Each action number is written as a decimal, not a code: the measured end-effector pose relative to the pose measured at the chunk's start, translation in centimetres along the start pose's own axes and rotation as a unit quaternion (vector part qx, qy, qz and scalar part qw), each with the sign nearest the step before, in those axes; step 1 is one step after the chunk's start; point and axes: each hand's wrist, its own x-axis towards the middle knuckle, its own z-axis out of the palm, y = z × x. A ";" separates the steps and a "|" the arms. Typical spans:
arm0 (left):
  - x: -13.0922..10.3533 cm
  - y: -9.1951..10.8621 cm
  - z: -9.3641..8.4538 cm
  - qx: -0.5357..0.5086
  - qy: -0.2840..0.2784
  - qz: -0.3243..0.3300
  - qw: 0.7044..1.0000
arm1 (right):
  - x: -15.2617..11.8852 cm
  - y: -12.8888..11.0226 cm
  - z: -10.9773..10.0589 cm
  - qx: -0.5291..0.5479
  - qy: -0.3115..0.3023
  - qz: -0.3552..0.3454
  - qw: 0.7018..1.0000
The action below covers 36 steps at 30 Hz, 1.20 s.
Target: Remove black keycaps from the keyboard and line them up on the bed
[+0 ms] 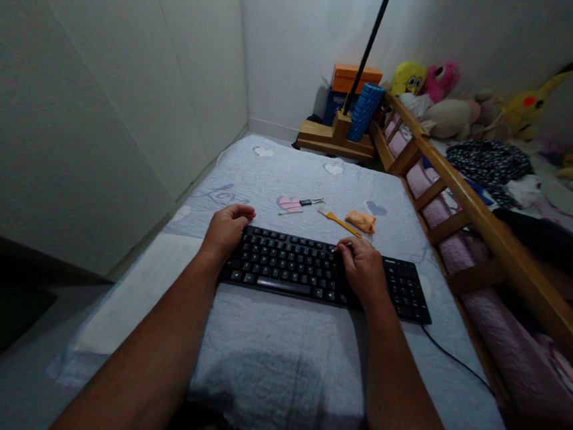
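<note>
The keyboard (312,271), black and wired, lies flat across a pale quilted mat (263,367) in front of the person, and both hands are on it. The left hand (225,231) curls over the keyboard's upper left corner, fingers bent down around the edge and knuckles up, so it seems to grip that end. The right hand (362,267) rests palm-down on the keys right of the middle, just short of the number pad, fingers loosely curved and lying on the keycaps rather than closed on anything. Both bare forearms run back toward the viewer along the mat.

A thin black cable (454,360) leaves the keyboard's right end and trails off over the mat toward the lower right.

Just beyond the keyboard lie small items: a pink piece with a small black-handled tool (301,203) beside it, a brush with a yellow handle (341,221) lying at a slant, and a folded orange cloth (361,221) just right of it. Pale heart shapes are printed on the mat.

A plain white wall runs along the left. On the right a wooden rail (472,211) fences off a bed with plush toys (447,98) heaped at its far end. At the far end of the mat stand a wooden base with a dark pole, a blue foam roller (366,111) and an orange box (356,78).
</note>
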 end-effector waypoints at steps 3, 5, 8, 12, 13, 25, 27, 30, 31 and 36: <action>-0.1 0.1 0.0 0.001 0.001 -0.003 1.000 | 0.0 -0.1 0.3 0.001 0.001 0.000 1.000; -0.1 0.1 0.1 0.001 0.000 -0.001 1.000 | 0.0 -0.1 0.5 0.002 -0.002 -0.001 1.000; -0.1 0.1 0.0 -0.001 -0.001 0.003 1.000 | 0.1 -0.2 0.7 0.004 -0.008 -0.008 1.000; 0.0 0.0 0.0 -0.006 0.001 0.006 1.000 | 0.2 -0.4 0.8 0.003 -0.010 -0.017 1.000; 0.0 0.0 0.0 -0.007 0.001 0.005 1.000 | 0.2 -0.4 0.8 0.003 -0.009 -0.018 1.000; 0.0 0.0 0.0 -0.007 0.001 0.004 1.000 | 0.8 -0.5 1.3 -0.017 0.007 -0.009 1.000; 0.0 0.0 0.0 -0.003 0.000 0.005 1.000 | 0.8 -0.4 1.2 -0.018 0.007 -0.013 1.000; 0.1 -0.1 0.0 0.002 -0.001 0.006 1.000 | 0.6 -0.4 1.2 -0.016 0.002 -0.022 1.000; 0.1 -0.2 0.0 0.003 -0.001 0.007 1.000 | 0.6 -0.4 1.1 -0.014 0.000 -0.024 1.000; 0.2 -0.3 0.0 -0.002 -0.004 0.011 1.000 | 0.3 -0.5 1.0 -0.005 -0.005 -0.024 1.000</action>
